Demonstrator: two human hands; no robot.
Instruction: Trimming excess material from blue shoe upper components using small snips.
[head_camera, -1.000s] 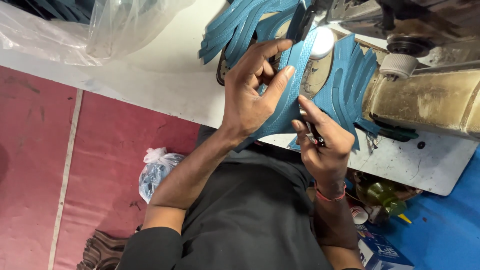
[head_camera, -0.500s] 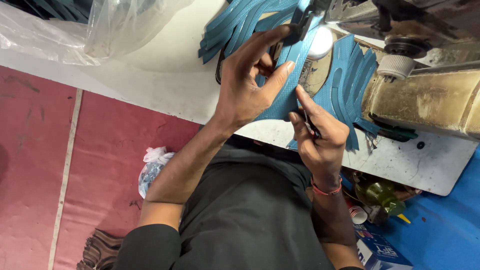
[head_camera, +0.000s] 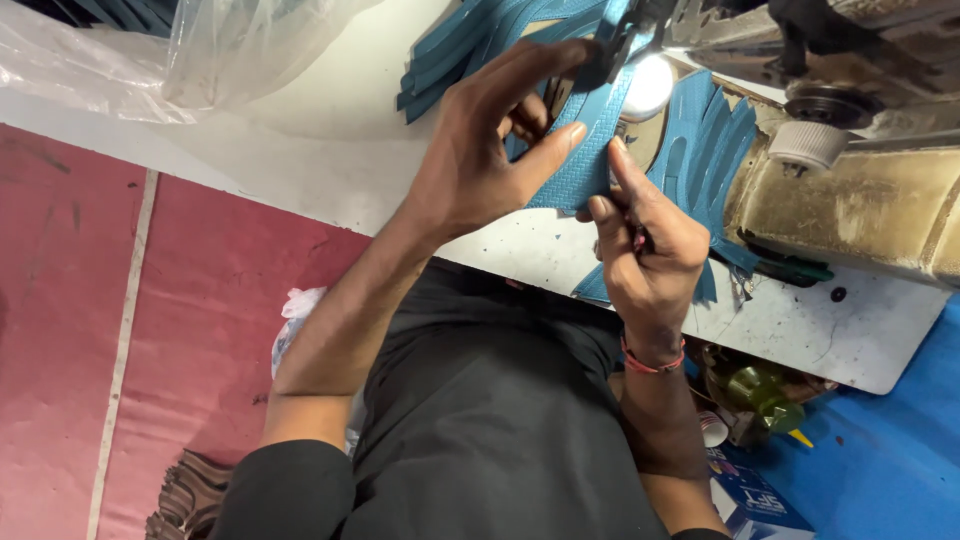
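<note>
— Where is the blue textured piece (head_camera: 580, 165) held?

— Just beside the sewing machine (head_camera: 850, 190), under its lamp; it is pinched by the left hand (head_camera: 490, 165), steadied by the right hand (head_camera: 645, 250) (closed on a dark tool).

— Stitched yet?

— Seemingly not; more blue cut pieces (head_camera: 700, 140) are left waiting beside the machine on the table (head_camera: 330, 160).

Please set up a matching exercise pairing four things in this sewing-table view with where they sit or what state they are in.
Things:
1. blue textured piece
2. clear plastic bag
3. red wristband
4. machine lamp

Places or states:
A. lies at the table's far left corner
B. glows bright white beside the needle area
C. pinched between the left hand and the right hand
D. circles the right wrist

Pairs: 1-C, 2-A, 3-D, 4-B
</note>
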